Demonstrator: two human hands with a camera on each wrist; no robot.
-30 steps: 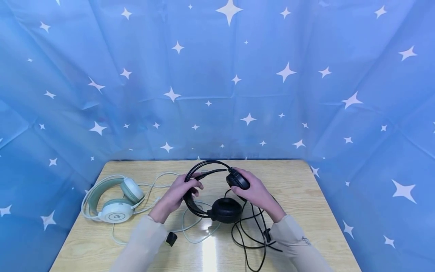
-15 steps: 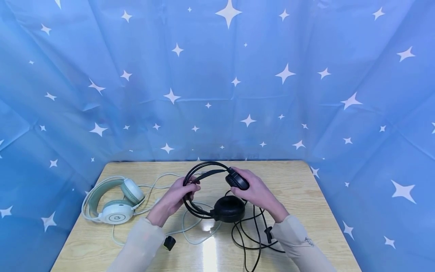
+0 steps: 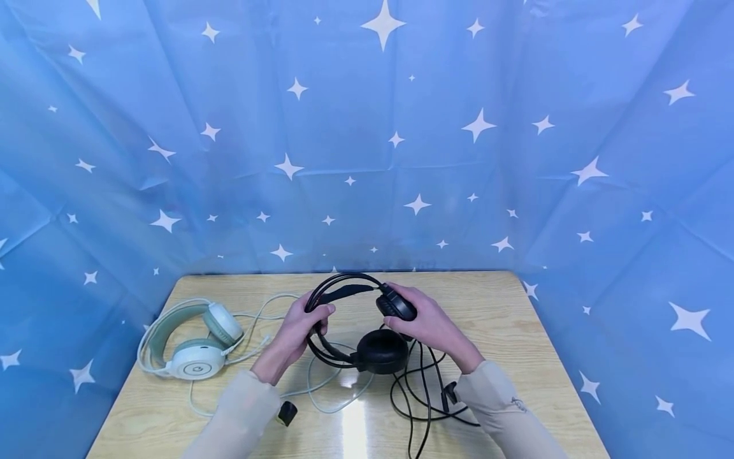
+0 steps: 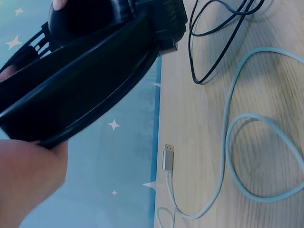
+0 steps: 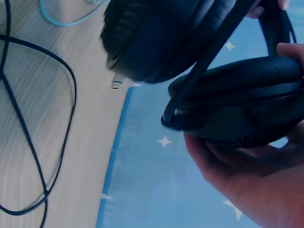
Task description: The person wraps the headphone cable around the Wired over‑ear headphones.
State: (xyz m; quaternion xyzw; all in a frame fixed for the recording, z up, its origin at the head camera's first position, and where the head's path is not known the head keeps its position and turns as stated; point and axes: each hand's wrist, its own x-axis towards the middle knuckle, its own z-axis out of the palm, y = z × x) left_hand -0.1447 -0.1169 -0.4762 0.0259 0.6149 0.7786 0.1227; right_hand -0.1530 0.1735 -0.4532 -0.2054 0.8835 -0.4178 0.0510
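Observation:
Both hands hold a black headset [image 3: 383,352] above the middle of the table, its headband to the left and its ear cups to the right. My left hand [image 3: 298,328] grips the headband, thumb on the near side. In the left wrist view, the dark band [image 4: 90,80] crosses that hand. My right hand [image 3: 424,319] grips the farther ear cup [image 3: 397,306]; the right wrist view shows fingers under the cup [image 5: 237,109] and the thumb over it. The nearer ear cup hangs free of the fingers. A black cable [image 3: 427,408] trails below onto the table.
A white and green headset [image 3: 197,360] lies at the table's left, its pale cable [image 3: 327,408] looping toward the middle. That cable's USB plug [image 4: 167,159] lies near the far edge. A small black piece [image 3: 287,413] sits by the left sleeve. A starry blue curtain [image 3: 355,140] surrounds the table.
The black headset has shifted slightly left with both hands still gripping it. Its hanging cable has swung a little. The white headset has stayed in place.

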